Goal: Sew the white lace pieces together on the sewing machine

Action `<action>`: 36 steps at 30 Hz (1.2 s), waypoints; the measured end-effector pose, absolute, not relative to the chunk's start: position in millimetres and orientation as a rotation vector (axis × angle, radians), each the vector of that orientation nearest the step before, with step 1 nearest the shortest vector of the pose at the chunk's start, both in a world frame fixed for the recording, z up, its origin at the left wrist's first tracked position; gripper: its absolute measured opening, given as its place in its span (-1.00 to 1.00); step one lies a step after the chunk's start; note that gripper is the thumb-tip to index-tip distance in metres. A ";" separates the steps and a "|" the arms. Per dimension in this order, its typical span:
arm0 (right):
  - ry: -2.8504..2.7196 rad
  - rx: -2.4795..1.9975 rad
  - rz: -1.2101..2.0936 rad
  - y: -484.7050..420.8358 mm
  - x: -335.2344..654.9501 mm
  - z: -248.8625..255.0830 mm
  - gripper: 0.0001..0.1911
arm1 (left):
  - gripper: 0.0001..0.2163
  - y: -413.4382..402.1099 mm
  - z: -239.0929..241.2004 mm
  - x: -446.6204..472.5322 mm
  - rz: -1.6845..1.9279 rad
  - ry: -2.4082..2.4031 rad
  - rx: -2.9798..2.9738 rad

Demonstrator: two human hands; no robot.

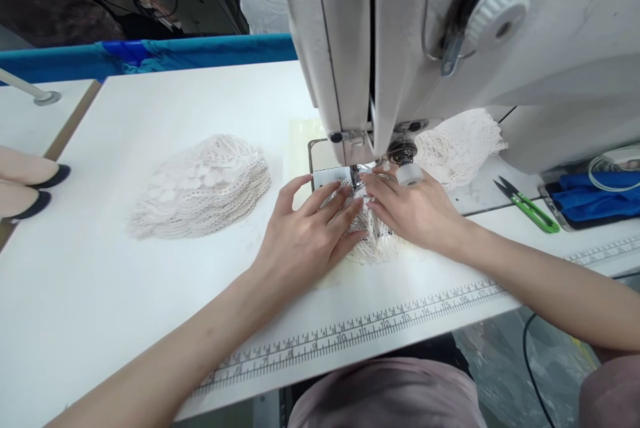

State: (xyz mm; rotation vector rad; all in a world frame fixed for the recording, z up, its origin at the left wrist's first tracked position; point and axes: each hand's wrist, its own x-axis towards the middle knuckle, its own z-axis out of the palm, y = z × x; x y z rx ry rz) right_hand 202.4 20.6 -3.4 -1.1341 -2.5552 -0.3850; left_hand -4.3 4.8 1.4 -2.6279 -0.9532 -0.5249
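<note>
On the left of the smooth white desk (75,288), a layered stack of off-white openwork lace (205,188) sits apart, seemingly within easy reach. Your left hand (307,231) spreads its fingers apart, probably keeping the off-white lace piece (373,245) flat under the grey-white metal sewing machine (340,61). Your right hand (417,205) rests its fingers close together there, perhaps steadying it; I can't tell whether they pinch. Rightward lie another white lace pile (463,145) and green-handled snips (533,208), likely kept handy.
</note>
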 end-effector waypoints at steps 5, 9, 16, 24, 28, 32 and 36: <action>-2.563 -1.143 -0.395 22.0 202.6 -3.4 -0.79 | -0.72 6.7 -0.4 -4.5 -0.540 -0.975 -2.626; -2.546 -1.146 -0.403 23.6 202.4 -5.1 -0.78 | -0.71 10.0 -2.5 -4.9 -0.544 -0.988 -2.627; -2.529 -1.085 -0.385 23.7 203.6 -4.5 -0.79 | -0.73 11.7 -2.8 -5.6 -0.570 -0.947 -2.570; -2.501 -0.757 -0.305 18.0 211.0 2.4 -0.82 | -0.80 4.8 5.6 -12.0 -0.587 -0.595 -2.719; -2.498 -0.735 -0.107 16.7 212.4 1.0 -0.47 | -0.90 3.5 0.3 -8.5 -0.693 -0.827 -2.744; -2.523 -0.765 -0.242 17.2 210.6 -2.4 -0.77 | -0.85 1.9 -4.1 -4.5 -0.801 -0.999 -2.777; -2.490 -0.689 -0.374 18.2 210.4 -2.7 -0.70 | -0.68 -1.5 -3.8 -4.7 -0.580 -0.928 -2.680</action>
